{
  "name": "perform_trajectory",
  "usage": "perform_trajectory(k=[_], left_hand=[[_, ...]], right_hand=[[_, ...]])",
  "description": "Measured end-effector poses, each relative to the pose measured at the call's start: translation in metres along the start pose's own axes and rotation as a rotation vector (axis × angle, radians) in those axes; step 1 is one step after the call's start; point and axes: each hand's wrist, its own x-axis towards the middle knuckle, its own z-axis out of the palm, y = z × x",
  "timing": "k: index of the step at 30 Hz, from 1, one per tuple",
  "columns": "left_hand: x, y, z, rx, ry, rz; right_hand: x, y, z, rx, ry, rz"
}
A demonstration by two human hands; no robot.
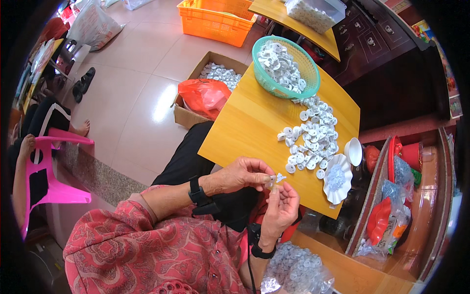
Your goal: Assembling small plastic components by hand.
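Note:
My left hand [235,175] is closed, thumb and fingers pinching a small white plastic piece [272,181] over the table's near edge. My right hand [281,205] meets it there, its thumb and forefinger pressed together at the piece; what they grip is too small to make out. Beyond my hands lies a loose pile of round white plastic parts [316,134] on the yellow wooden table [245,117]. Near the table's right edge a white scalloped dish [345,190] holds tiny pale, bluish-clear bits [336,177].
A green basket [262,78] full of white parts stands at the table's far end. Beside the table are a cardboard box [185,117] with a red bag [204,95], and an orange crate [215,25]. A white bowl [353,152] touches the table's right edge. Left, someone sits near a pink chair [63,196].

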Motion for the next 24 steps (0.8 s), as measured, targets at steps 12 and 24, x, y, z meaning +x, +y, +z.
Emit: perform_trajectory(k=[12,24], left_hand=[[-0.001,-0.001,0.003,0.171,-0.009,0.025],[0.123,0.118,-0.001,0.192,0.176,0.357]], right_hand=[[-0.001,0.005,0.003,-0.078,-0.012,-0.008],[-0.004,0.026,-0.025,-0.203,0.071,-0.03]])
